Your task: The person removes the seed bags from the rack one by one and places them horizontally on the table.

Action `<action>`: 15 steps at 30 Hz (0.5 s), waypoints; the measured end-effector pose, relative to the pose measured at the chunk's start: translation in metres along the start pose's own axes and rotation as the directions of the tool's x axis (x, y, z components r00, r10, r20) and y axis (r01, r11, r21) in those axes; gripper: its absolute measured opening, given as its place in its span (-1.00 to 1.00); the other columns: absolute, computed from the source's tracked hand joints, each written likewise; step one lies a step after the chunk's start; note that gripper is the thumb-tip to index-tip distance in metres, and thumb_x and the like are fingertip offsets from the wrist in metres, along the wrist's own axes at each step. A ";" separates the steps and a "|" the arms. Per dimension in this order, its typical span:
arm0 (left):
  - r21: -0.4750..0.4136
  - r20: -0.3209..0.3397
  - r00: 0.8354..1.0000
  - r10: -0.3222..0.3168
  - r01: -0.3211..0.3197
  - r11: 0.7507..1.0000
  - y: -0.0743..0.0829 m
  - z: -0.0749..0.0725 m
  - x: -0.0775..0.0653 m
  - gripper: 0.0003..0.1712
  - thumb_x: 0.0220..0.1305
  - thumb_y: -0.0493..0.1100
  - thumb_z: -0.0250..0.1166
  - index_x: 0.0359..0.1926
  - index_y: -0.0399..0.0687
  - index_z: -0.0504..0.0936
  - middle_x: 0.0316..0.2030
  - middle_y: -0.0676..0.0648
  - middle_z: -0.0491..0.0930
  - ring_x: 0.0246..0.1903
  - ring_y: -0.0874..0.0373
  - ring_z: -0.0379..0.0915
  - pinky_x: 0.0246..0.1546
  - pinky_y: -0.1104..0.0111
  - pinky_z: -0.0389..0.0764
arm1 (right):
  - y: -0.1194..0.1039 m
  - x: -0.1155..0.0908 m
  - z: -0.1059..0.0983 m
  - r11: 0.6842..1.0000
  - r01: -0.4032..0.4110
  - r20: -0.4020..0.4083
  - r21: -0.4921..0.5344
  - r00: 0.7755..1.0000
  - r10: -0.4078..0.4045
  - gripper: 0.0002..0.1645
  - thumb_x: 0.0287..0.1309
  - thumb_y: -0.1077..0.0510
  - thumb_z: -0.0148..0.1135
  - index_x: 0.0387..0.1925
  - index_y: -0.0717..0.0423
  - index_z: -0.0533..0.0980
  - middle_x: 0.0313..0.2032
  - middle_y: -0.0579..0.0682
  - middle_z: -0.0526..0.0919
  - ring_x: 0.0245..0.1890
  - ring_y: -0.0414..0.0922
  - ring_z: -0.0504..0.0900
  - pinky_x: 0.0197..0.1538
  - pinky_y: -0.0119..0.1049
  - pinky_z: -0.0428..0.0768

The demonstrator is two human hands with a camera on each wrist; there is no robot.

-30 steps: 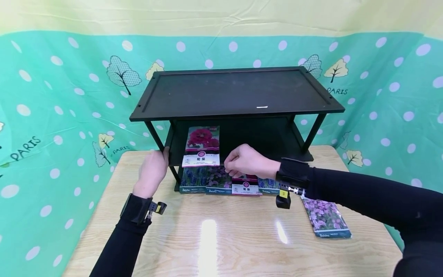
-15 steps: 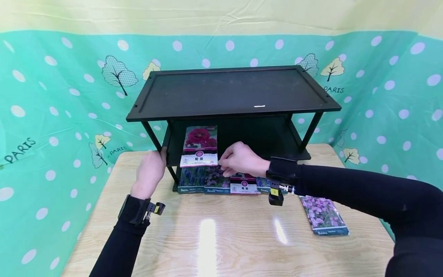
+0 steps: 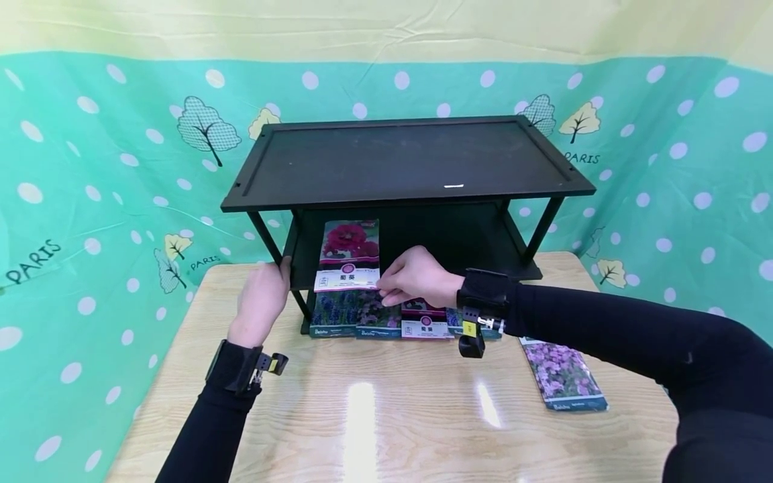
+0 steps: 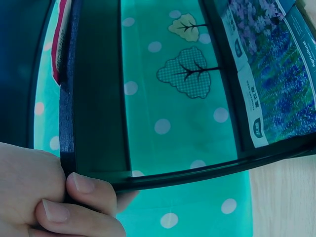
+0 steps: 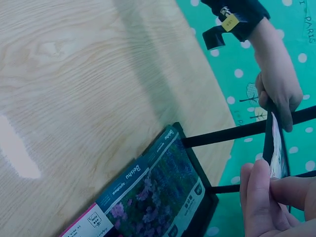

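In the head view a pink hollyhock seed packet [image 3: 347, 256] lies on the left part of the black rack's middle shelf [image 3: 441, 241], its lower edge reaching the shelf's front. My left hand [image 3: 261, 303] grips this shelf at its front left corner, beside the post. In the left wrist view its fingers [image 4: 84, 217] curl under the shelf edge. My right hand [image 3: 419, 276] is at the packet's lower right corner. Thumb and fingers pinch the packet's edge [image 5: 276, 148] in the right wrist view.
On the rack's bottom level several flower seed packets [image 3: 378, 322] stand in a row. Another packet with purple flowers [image 3: 564, 376] lies on the wooden table [image 3: 290, 416] at the right. The rack's top panel [image 3: 410, 161] overhangs the middle shelf.
My right hand has shifted left along the shelf front to the hollyhock packet's lower right corner. The left hand keeps its hold on the shelf, and the packets look unmoved.
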State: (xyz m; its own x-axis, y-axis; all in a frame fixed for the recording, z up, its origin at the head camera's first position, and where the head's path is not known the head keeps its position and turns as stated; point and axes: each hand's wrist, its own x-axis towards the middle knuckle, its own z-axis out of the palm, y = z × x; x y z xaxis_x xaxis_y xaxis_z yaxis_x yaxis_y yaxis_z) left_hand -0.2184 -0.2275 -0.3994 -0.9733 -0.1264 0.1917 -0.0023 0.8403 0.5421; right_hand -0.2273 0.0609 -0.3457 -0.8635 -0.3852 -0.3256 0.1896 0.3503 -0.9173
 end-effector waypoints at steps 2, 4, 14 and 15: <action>0.001 -0.001 1.000 0.003 -0.003 1.000 0.000 0.000 0.000 -0.44 0.69 0.01 -0.15 -0.39 -0.28 0.48 -0.66 -0.13 0.36 -0.74 0.01 0.40 -0.77 0.27 0.38 | 0.000 0.000 0.001 1.000 -0.007 -0.001 0.008 1.000 0.007 -0.79 0.31 0.34 0.36 -0.10 0.45 0.68 -0.23 0.32 0.73 -0.42 -0.09 0.79 -0.20 -0.29 0.72; 0.003 0.002 1.000 -0.003 0.003 1.000 0.000 0.000 0.000 -0.45 0.69 0.01 -0.15 -0.38 -0.28 0.47 -0.66 -0.13 0.35 -0.73 0.00 0.40 -0.76 0.27 0.38 | -0.001 -0.001 0.002 1.000 -0.012 0.000 0.012 1.000 0.013 -0.81 0.31 0.34 0.36 -0.11 0.43 0.68 -0.22 0.32 0.73 -0.42 -0.09 0.78 -0.21 -0.31 0.72; -0.002 0.004 1.000 -0.002 0.002 1.000 0.000 0.000 0.001 -0.44 0.69 0.02 -0.15 -0.36 -0.29 0.49 -0.65 -0.15 0.38 -0.72 0.00 0.41 -0.75 0.27 0.39 | -0.003 -0.004 0.007 0.999 -0.042 -0.038 0.014 0.998 0.042 -0.73 0.30 0.37 0.35 0.00 0.41 0.60 -0.24 0.25 0.72 -0.46 -0.09 0.71 -0.21 -0.31 0.73; -0.002 0.003 1.000 0.002 -0.002 1.000 -0.001 0.000 0.001 -0.44 0.69 0.02 -0.15 -0.37 -0.29 0.49 -0.65 -0.15 0.38 -0.72 0.00 0.41 -0.76 0.27 0.39 | -0.003 -0.005 0.007 0.999 -0.042 -0.043 0.016 0.998 0.043 -0.70 0.29 0.38 0.35 0.03 0.41 0.58 -0.25 0.24 0.71 -0.46 -0.09 0.71 -0.21 -0.31 0.73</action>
State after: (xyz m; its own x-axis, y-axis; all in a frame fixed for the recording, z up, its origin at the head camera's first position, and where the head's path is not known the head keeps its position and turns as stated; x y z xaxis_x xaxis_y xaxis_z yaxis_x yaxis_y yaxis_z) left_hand -0.2189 -0.2282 -0.3993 -0.9740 -0.1233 0.1899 -0.0002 0.8393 0.5437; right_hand -0.2206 0.0556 -0.3431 -0.8737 -0.3331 -0.3546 0.2334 0.3524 -0.9063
